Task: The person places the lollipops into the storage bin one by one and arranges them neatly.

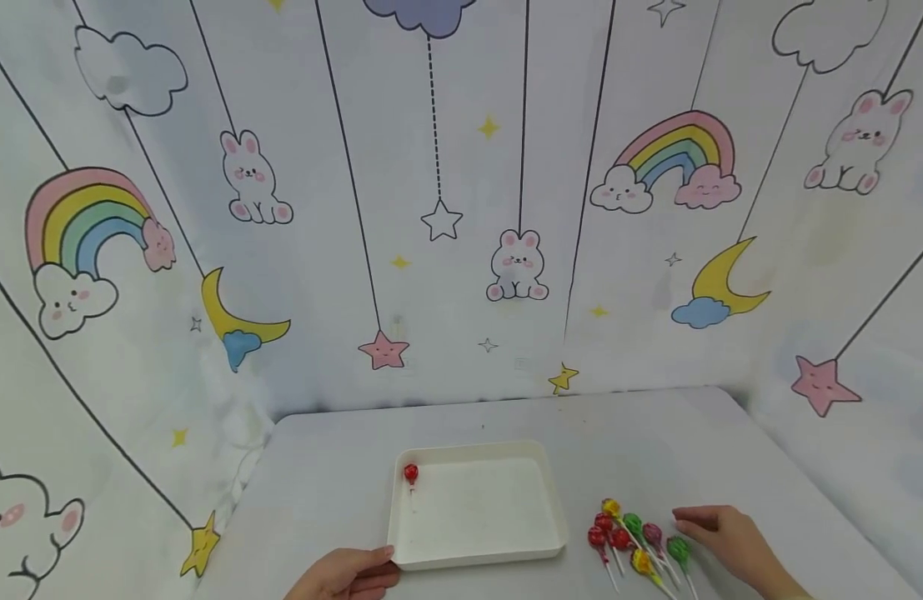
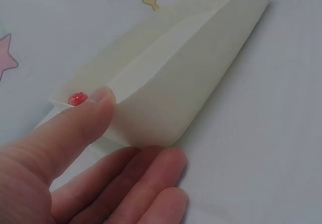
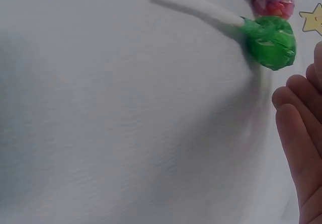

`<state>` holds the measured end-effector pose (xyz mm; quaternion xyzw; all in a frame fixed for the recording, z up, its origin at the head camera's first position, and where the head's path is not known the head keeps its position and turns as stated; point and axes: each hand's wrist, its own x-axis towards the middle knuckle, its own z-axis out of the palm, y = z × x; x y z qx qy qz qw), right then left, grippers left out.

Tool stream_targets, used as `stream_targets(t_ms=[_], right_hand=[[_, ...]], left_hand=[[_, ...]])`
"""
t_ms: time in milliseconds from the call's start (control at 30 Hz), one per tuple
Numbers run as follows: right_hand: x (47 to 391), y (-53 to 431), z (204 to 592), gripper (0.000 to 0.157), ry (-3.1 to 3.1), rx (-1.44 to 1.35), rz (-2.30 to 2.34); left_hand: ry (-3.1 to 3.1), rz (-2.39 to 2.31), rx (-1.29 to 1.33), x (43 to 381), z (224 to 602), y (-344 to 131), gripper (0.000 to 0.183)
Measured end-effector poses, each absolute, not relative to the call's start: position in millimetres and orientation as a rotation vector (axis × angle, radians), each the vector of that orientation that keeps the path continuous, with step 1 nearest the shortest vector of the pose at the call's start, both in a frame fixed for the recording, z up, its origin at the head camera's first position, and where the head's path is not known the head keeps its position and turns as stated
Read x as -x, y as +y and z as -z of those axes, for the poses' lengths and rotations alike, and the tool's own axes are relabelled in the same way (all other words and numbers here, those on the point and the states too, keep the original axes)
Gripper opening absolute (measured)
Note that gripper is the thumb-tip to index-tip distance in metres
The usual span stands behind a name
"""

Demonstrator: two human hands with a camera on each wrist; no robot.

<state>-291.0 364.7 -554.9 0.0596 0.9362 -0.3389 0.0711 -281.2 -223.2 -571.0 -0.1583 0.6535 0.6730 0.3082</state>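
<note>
A white tray (image 1: 484,512) lies on the table, and my left hand (image 1: 344,573) grips its near left corner. In the left wrist view the thumb (image 2: 103,100) rests on the rim while the fingers curl beneath the corner. One red lollipop (image 1: 411,473) sits in the tray's far left corner. My right hand (image 1: 731,542) holds nothing, its fingers extended just right of a pile of lollipops. Nearest to it is a green lollipop (image 1: 679,548), whose white stick shows in the right wrist view, beside a pink-red lollipop (image 3: 273,0).
The pile right of the tray also has red lollipops (image 1: 596,536), yellow lollipops (image 1: 643,562) and another green lollipop (image 1: 633,523), sticks pointing toward the near side. A white cloth covers the table (image 1: 326,475). Behind stands a backdrop (image 1: 446,292) printed with rabbits, stars and rainbows.
</note>
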Motion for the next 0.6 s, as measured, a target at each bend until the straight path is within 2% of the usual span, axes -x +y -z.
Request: stream_targets(t_ms=[133, 267, 600], right_hand=[[281, 362, 565, 0.055, 2.728, -0.233, 1.053], [275, 357, 566, 0.060, 2.685, -0.236, 1.046], [272, 356, 560, 0.047, 2.737, -0.193, 0.961]], left_hand=[[1.716, -1.797, 0.425, 279, 567, -224, 0.052], [1.711, -1.807, 0.418, 277, 567, -224, 0.050], [1.684, -1.827, 0.410, 275, 567, -223, 0.047]])
